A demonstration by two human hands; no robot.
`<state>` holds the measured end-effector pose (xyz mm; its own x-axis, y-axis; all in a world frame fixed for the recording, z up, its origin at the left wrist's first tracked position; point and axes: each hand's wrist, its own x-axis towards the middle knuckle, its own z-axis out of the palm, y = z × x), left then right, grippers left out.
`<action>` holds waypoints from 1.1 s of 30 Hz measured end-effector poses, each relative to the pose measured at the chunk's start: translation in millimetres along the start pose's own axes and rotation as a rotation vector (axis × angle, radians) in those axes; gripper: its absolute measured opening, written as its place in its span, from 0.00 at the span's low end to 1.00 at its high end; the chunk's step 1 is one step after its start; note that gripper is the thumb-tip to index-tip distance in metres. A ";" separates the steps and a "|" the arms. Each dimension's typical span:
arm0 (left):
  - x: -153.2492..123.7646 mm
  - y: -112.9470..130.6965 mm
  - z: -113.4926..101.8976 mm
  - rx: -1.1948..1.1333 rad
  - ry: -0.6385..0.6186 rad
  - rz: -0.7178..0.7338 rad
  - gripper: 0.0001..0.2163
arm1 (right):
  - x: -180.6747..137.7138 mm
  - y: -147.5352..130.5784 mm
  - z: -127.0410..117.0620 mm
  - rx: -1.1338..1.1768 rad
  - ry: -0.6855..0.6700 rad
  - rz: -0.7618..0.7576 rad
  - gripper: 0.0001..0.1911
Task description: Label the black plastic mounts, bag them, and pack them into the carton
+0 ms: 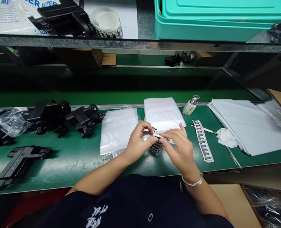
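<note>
Above the front middle of the green table, both hands meet at a bent strip of black-and-white labels (156, 148). My left hand (139, 139) pinches the strip from one side, thumb and fingers closed. Opposite it, my right hand (179, 144) grips the strip's folded edge between thumb and fingers. Part of the strip dangles below the fingertips, and the fingers cover some of it. Behind the hands lie two stacks of clear plastic bags (165, 109), (118, 126). A second label strip (202, 141) rests flat to the right of my right hand.
Black plastic parts (85, 118) and a lone black part (20, 164) lie on the left. A pump bottle (191, 106), crumpled tissue (226, 137), tweezers (234, 157) and white sheets (252, 126) are at right. Overhead, a shelf edge (131, 42) carries a label roll (108, 23) and teal box (202, 28).
</note>
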<state>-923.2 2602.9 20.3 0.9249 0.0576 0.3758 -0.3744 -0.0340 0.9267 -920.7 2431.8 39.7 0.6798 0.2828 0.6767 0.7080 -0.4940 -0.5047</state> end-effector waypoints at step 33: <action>5.3 -3.8 15.0 -0.272 -0.610 -0.408 0.22 | 68.7 31.8 -48.8 0.011 0.464 0.171 0.17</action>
<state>-915.9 2588.3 18.6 0.8363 -0.5482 0.0065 0.0724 0.1222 0.9899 -860.8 2395.4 96.3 0.6311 -0.1993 0.7497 0.5970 -0.4923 -0.6334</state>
